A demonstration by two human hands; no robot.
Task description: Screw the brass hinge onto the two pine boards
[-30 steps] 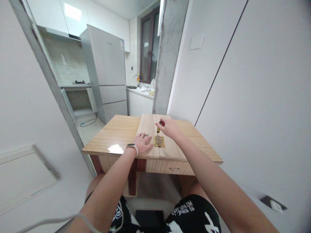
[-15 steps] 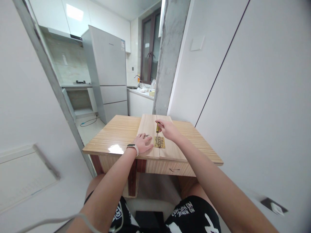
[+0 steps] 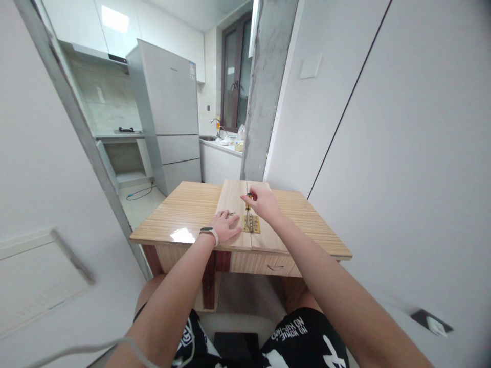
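Note:
A brass-coloured hinge (image 3: 252, 225) lies across the seam between two pale wooden boards (image 3: 233, 191) on the table. Above it, my right hand (image 3: 264, 203) grips the yellow and black handle of a screwdriver (image 3: 248, 203), which stands nearly upright with its tip down at the hinge's left leaf. Whether the tip sits in a screw is too small to tell. My left hand (image 3: 225, 226) lies flat on the left board, fingers spread, just left of the hinge. Small metal pieces, perhaps screws (image 3: 231, 214), show by its fingertips.
The boards rest on a striped wooden table (image 3: 172, 214) with a drawer (image 3: 257, 265) at its front. Behind stand a grey refrigerator (image 3: 174, 102) and a sink counter (image 3: 220, 158). A white wall (image 3: 383, 153) rises close on the right.
My right hand has turned and shifted its fingers on the screwdriver handle, and the handle stands a little more upright. My left hand stays in place.

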